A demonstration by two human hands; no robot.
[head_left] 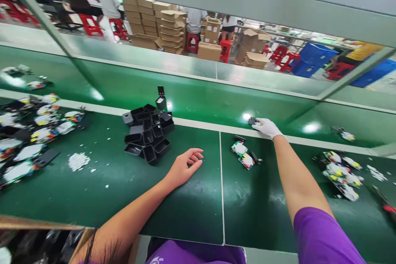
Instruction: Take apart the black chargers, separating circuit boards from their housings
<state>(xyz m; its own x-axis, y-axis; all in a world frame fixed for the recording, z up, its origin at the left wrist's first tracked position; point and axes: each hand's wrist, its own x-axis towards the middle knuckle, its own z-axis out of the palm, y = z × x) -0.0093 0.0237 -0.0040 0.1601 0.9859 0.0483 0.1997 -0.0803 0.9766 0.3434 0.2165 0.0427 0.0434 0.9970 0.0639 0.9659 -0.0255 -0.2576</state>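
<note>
My left hand (185,166), bare, hovers over or rests on the green mat; its fingers are loosely curved and apart, with nothing in them. To its left is a pile of open black plastic cases (148,136). My right hand (267,128), in a white glove, reaches to the far strip of the bench. Its fingers are closed on a small black plastic piece (252,120), partly hidden by the glove. Nearer to me than that hand lies a circuit board assembly (243,152) with white pads and a dark part attached.
Heaps of circuit board assemblies lie at the left (43,134) and right (342,173). A small pile of white bits (78,161) is on the mat. A red-handled tool (388,210) lies far right. A light rail (198,124) crosses the bench; slanted frame posts (40,14) stand behind.
</note>
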